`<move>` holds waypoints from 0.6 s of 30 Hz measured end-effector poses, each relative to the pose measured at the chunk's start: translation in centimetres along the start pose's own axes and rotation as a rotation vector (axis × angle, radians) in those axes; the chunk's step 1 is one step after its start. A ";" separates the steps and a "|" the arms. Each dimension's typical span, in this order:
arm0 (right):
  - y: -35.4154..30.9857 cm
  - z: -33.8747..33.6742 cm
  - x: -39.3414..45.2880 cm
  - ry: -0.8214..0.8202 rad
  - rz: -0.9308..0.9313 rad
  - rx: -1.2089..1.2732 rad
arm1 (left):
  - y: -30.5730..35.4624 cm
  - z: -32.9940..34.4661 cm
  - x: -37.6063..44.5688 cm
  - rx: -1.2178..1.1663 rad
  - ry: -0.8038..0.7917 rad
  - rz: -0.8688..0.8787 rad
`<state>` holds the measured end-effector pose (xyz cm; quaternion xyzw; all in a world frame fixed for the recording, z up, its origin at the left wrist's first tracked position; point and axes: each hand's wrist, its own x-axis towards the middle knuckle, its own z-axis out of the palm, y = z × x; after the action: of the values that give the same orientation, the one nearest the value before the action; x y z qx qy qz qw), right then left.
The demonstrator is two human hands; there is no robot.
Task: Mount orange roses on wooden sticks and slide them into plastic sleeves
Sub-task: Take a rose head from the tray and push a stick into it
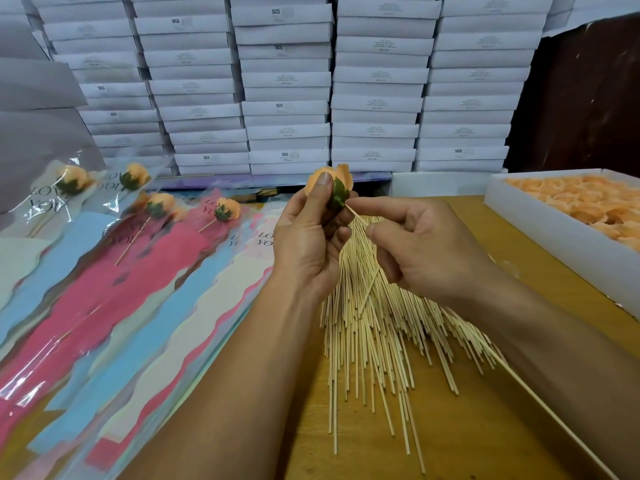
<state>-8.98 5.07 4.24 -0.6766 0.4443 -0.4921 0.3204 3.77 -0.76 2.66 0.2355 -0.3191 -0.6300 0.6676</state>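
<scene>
My left hand [311, 237] grips an orange rose [341, 176] with a green leaf base, held up above the table. My right hand [426, 244] pinches a thin wooden stick [355, 213] whose tip meets the green base of the rose. Under both hands lies a fanned pile of wooden sticks [377, 334] on the wooden table [467, 427]. To the left lie plastic sleeves [145, 306] in pink, blue and cream, printed "LOVE YOU". Several of them hold sleeved roses on sticks [227, 209].
A white tray [540, 223] full of loose orange roses [568, 199] stands at the right. Stacks of white boxes [287, 81] form a wall behind the table. One long stick [540, 407] lies slanted by my right forearm.
</scene>
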 end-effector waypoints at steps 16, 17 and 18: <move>0.1 -0.1 0.1 -0.011 0.025 0.042 | -0.2 0.0 0.0 0.025 0.001 0.015; 0.1 -0.1 0.1 -0.014 0.030 0.049 | -0.2 0.0 0.0 0.025 0.003 0.013; 0.1 -0.1 0.1 -0.015 0.034 0.053 | -0.2 0.0 0.0 0.025 0.004 0.013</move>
<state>-9.14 4.91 4.21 -0.6639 0.4399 -0.4931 0.3501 3.62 -0.79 2.54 0.2430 -0.3270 -0.6213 0.6693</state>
